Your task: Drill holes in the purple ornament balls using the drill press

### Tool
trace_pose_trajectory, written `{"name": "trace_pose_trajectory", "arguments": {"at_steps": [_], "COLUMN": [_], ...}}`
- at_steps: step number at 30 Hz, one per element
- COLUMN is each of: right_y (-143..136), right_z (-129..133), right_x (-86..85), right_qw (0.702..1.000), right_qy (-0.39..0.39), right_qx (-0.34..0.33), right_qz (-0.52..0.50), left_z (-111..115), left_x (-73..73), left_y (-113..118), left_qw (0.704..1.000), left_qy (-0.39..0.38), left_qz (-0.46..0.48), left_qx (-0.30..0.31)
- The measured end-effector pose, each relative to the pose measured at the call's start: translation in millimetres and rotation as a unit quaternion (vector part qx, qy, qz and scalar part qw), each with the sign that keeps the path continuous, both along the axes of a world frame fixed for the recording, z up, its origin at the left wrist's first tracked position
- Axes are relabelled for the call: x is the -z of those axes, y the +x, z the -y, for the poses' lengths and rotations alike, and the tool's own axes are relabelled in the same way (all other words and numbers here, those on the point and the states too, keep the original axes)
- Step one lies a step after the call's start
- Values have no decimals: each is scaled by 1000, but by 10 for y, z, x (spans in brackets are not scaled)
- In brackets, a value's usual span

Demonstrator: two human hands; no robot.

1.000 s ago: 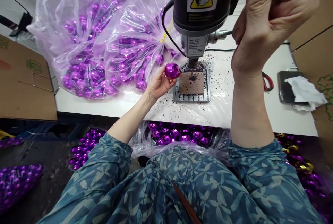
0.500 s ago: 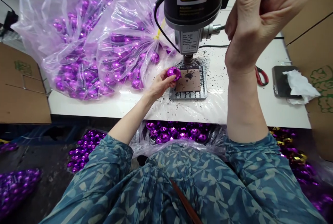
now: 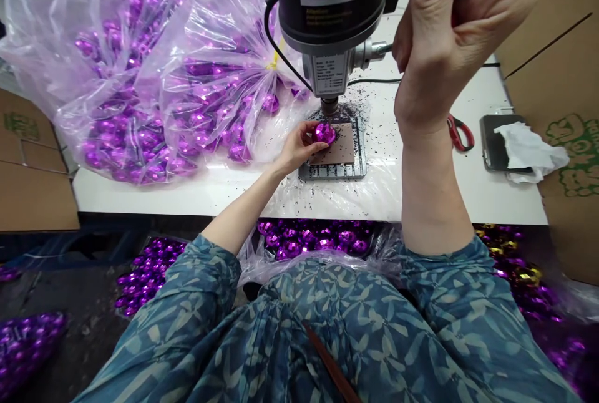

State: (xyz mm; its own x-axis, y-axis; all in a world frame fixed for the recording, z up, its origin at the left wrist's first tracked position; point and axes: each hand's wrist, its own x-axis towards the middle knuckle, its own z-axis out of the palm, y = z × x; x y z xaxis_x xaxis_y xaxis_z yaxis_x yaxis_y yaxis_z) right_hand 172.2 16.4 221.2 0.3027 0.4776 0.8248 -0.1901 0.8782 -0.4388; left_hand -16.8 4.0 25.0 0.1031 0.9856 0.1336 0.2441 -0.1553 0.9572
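Observation:
My left hand (image 3: 302,146) pinches a shiny purple faceted ball (image 3: 324,133) between thumb and fingers. The ball is over a brown board (image 3: 344,147) on the slotted metal base (image 3: 333,172) of a small drill press (image 3: 327,22). Just above the ball is the press's chuck (image 3: 329,105); whether a bit touches the ball I cannot tell. High on the right, my right hand (image 3: 449,35) is closed around the press's feed lever (image 3: 379,49), most of which it hides. Dark shavings lie around the base.
Clear plastic bags (image 3: 159,91) of purple balls fill the table's left. Red-handled scissors (image 3: 461,133) and a dark flat device (image 3: 508,141) under white tissue lie to the right. Cardboard boxes (image 3: 32,166) flank both sides. More purple balls (image 3: 313,239) sit below the table edge.
My left hand has brought the purple ball rightward, from the board's left edge to under the chuck. My right hand keeps its grip on the lever. The view has shifted slightly.

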Motion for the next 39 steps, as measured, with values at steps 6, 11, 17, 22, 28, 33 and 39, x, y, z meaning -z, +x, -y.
{"name": "trace_pose_trajectory", "arguments": {"at_steps": [6,11,17,22,28,33,39], "right_y": [-8,7,20,-6,-12,1,-20], "right_z": [35,42,40,54,146,136,55], "right_x": [-11,6,68,196,283,419,610], "right_qw": [1000,998,995,989,992,991,980], "right_qy": [2,1,49,96,73,58,24], "right_qx": [16,54,83,108,107,120,192], "right_qz": [16,39,14,-9,-15,9,42], "left_z": [77,79,78,82,71,71,96], "left_x": [0,97,143,132,166,176,151], "left_y": [142,202,180,189,195,190,205], "left_qw": [991,986,985,988,989,989,989], "left_qy": [73,121,133,126,122,121,115], "left_qz": [-112,-117,-107,-88,-78,-89,-94], "left_qx": [-18,-13,2,13,6,6,-9]}}
